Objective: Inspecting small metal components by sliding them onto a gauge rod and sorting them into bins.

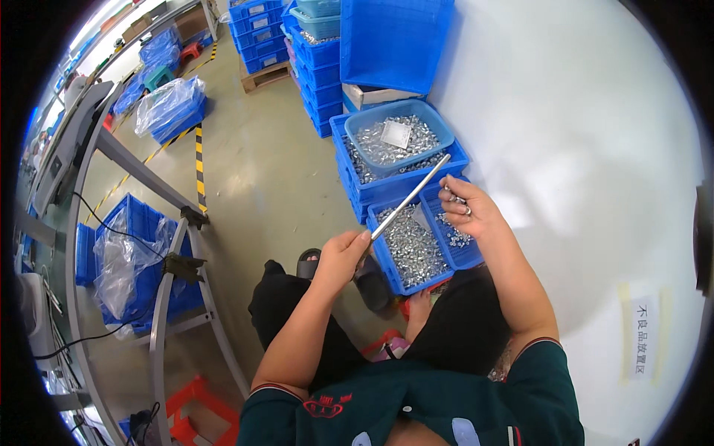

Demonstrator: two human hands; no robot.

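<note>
My left hand (342,259) is closed around the lower end of a thin, straight silver metal rod (411,196). The rod slants up to the right, its far tip close to my right hand (474,211). Small shiny metal parts (456,199) show between the curled fingers of that hand; their exact kind is too small to tell. Below both hands stands a blue divided bin (468,257). Many small silver metal pieces (413,249) fill its left compartment, and fewer ring-like pieces (457,236) lie in the right one.
Beyond the bin, a light-blue basket (446,132) of metal parts, with a white card (396,134), sits on stacked blue crates (357,192). A white wall (580,149) rises on the right. At left are a grey metal frame (152,178) and a plastic-covered blue crate (137,275).
</note>
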